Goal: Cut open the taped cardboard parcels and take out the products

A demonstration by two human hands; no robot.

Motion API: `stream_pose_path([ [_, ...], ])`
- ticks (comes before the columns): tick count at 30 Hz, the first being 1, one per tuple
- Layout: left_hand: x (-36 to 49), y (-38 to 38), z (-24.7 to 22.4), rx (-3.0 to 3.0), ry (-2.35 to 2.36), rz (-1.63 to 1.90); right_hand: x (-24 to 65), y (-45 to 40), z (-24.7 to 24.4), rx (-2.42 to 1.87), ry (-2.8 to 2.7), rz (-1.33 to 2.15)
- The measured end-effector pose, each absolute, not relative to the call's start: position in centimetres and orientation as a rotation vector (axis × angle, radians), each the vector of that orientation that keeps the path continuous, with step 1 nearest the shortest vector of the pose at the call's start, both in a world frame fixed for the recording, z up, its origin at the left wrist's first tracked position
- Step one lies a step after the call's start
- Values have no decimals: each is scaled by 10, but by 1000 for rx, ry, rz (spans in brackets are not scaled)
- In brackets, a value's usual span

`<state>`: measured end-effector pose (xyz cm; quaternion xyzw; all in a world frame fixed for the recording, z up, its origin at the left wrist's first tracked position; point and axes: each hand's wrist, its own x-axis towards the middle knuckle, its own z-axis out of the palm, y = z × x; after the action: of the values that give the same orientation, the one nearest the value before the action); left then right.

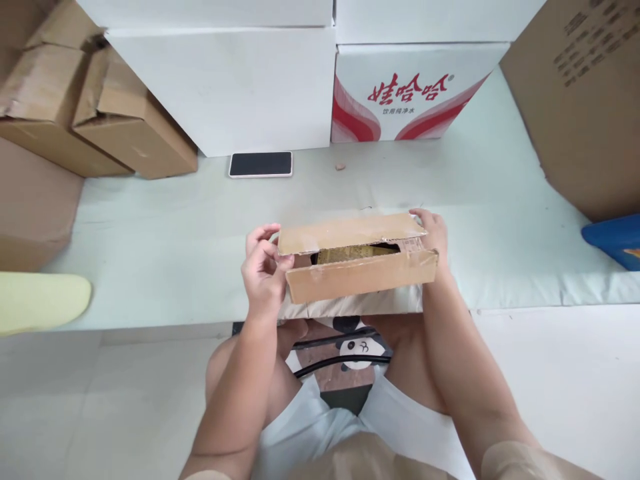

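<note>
A small brown cardboard box [363,275] is held between both hands at the front edge of the pale green surface. Its two long top flaps stand partly raised, with a narrow gap between them. Through that gap shows something yellowish-brown [350,254] with dark parts; its kind cannot be made out. My left hand [265,267] grips the left end, thumb near the flaps' corner. At the right end, my right hand [434,237] is closed around the box, its fingers partly hidden behind the cardboard.
Behind lie a smartphone [261,165] and a small brown scrap [341,167]. White cartons [225,93] and a red-printed carton [400,123] line the back. Brown boxes [140,133] stand left, a large brown carton [585,113] right. A yellow-green object [40,301] and a blue object [613,237] flank the sides.
</note>
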<state>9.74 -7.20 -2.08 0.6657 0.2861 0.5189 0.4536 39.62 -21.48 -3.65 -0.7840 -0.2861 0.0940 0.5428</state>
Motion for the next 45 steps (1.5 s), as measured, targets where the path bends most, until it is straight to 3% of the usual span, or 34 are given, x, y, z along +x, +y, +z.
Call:
stream_pose_path([
  [8, 91, -82, -10, 1946, 394, 1086, 336, -230, -4, -1263, -669, 248],
  [21, 81, -69, -11, 1819, 484, 1287, 312, -235, -2, -1329, -1174, 181],
  [35, 76, -68, -5, 1910, 376, 1367, 311, -250, 3, -1405, -921, -20],
  [38, 72, -71, -1, 1945, 361, 1309, 316, -263, 30, -1477, -965, -9],
  [42, 65, -74, 3, 1925, 372, 1232, 300, -265, 100, -1674, -1194, -149],
  [45, 59, -74, 6, 1908, 362, 1226, 274, -245, 149, -1870, -1585, 77],
])
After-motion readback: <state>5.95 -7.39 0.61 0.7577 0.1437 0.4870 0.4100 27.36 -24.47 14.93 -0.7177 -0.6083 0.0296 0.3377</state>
